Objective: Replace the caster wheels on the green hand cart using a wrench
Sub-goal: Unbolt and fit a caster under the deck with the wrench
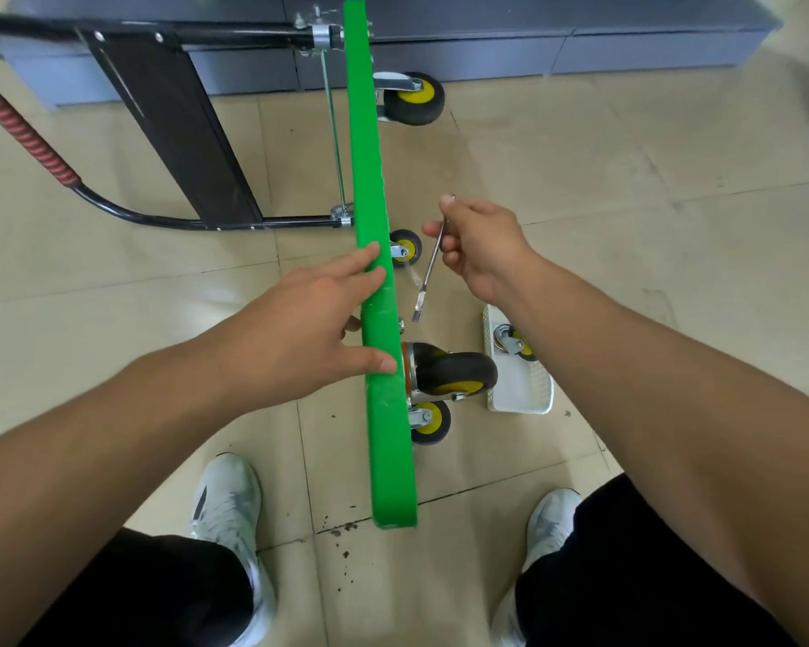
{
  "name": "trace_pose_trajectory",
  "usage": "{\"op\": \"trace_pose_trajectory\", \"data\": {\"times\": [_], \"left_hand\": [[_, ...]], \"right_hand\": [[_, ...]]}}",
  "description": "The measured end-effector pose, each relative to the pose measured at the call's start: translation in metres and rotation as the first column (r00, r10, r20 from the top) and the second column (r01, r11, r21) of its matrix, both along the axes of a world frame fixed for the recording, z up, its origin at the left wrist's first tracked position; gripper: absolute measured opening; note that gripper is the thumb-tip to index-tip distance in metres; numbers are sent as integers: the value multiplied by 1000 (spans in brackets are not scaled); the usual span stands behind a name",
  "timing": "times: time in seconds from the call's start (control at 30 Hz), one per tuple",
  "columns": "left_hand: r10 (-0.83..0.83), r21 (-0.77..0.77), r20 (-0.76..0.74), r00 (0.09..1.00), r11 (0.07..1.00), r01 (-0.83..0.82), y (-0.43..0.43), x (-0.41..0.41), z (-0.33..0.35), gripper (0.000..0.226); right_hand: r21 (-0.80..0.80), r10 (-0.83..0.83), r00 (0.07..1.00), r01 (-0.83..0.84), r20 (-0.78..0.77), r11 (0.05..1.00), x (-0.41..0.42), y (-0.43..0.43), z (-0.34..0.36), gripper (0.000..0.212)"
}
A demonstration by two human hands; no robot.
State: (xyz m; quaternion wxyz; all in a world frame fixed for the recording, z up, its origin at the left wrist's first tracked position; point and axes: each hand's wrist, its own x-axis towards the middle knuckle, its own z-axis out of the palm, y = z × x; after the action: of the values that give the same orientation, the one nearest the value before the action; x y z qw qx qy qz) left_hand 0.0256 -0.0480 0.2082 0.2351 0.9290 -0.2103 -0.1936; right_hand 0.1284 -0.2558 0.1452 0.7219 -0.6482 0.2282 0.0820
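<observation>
Green cart (370,179) on edge exposes casters (454,371); left hand (300,319) steadies it flat-fingered, right hand (482,245) pinches wrench (429,266), probably bolt-bound.

Glossy green cart deck (374,226), shiny metal wrench (428,273), matt black rubber caster wheel (454,371), white perforated plastic basket (528,399)

single head view, looking steeply down, close over hands, floor (627,203) below

The cart (370,203) stands on edge on the floor (627,203), handle (43,147) to its left, casters (458,371) to its right. A basket (519,389) lies right of the near casters, a loose caster (510,343) in it. The wrench (429,268), in the right grip (482,240), is right of the cart, beyond the basket.
</observation>
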Motion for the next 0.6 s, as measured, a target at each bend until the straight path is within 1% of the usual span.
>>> {"op": "trace_pose_trajectory", "data": {"times": [0.03, 0.07, 0.33, 0.5, 0.6], "left_hand": [[-1, 0, 1, 1000, 1000, 1, 0, 0, 0, 97], [-1, 3, 3, 1000, 1000, 1, 1, 0, -1, 97], [-27, 45, 20, 999, 999, 26, 2, 0, 1, 97], [-38, 53, 37, 999, 998, 36, 4, 1, -1, 97], [-68, 124, 92, 993, 991, 56, 4, 1, -1, 99]], "right_hand": [[9, 7, 1000, -7, -25, 1000, 2, 4, -4, 11], [16, 14, 999, -13, -51, 1000, 4, 7, -7, 8], [32, 14, 965, -6, -261, 999, 8, 15, -39, 14], [84, 46, 943, -19, -329, 996, 8, 15, -52, 14], [123, 66, 936, -25, -344, 992, 10, 20, -55, 13]]}}
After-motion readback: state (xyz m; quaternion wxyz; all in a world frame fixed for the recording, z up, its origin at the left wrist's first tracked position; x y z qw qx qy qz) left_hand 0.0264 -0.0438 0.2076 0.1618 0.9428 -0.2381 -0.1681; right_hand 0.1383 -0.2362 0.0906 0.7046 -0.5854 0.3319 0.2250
